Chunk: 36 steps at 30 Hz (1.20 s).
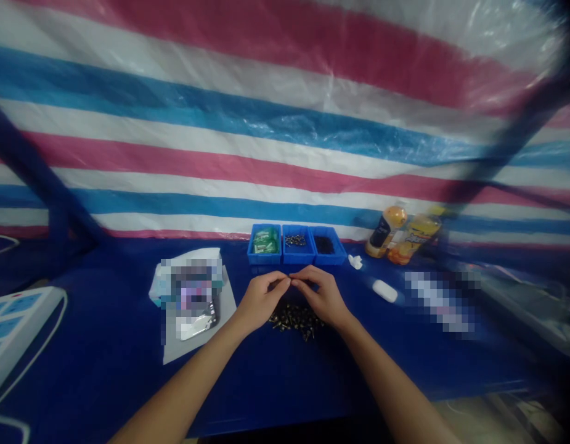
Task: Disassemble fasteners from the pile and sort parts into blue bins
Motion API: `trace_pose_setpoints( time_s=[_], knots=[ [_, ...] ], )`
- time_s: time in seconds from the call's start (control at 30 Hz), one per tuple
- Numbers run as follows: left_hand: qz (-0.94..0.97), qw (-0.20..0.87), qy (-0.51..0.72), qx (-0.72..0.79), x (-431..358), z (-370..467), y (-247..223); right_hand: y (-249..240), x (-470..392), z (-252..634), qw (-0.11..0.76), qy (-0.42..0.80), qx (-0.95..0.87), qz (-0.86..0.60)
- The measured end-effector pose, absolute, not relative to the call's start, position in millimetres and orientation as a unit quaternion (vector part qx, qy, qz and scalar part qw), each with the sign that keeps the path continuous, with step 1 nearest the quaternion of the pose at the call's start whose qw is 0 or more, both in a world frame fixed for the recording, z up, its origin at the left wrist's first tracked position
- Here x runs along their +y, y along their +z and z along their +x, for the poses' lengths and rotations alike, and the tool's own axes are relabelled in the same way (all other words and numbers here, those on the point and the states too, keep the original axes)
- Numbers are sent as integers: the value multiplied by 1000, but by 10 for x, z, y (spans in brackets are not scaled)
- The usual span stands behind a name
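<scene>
My left hand (262,300) and my right hand (322,294) meet at the fingertips over the table, thumbs and forefingers pinched together. Whatever sits between the fingertips is too small to make out. Just below them lies a loose pile of small brassy and dark metal pieces (297,320), partly covered by the hands. Behind the hands stand three blue bins in a row: the left bin (249,251) holds green-and-clear packets, the middle bin (297,258) small shiny metal parts, and the right bin (340,251) small black parts.
To the left, a phone-like silver object (199,324) rests on white paper (174,353); a white power strip (39,320) with a cable is farther left. Two orange drink bottles (386,231), a crumpled tissue (355,262) and a white case (385,291) are at right. Striped sheeting (211,166) hangs behind.
</scene>
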<state>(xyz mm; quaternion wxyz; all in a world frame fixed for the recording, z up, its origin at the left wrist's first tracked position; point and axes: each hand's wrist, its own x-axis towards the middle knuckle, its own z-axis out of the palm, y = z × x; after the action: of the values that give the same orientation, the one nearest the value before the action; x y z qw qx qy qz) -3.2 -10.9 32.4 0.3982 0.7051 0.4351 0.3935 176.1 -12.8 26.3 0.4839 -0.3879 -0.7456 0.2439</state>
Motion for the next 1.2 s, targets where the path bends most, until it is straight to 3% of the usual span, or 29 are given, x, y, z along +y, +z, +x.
trace_pose_setpoints(
  time_s=[1.2],
  knots=[
    [635, 548, 377, 394, -76, -33, 297, 302, -146, 1756, 494, 324, -719, -365]
  ],
)
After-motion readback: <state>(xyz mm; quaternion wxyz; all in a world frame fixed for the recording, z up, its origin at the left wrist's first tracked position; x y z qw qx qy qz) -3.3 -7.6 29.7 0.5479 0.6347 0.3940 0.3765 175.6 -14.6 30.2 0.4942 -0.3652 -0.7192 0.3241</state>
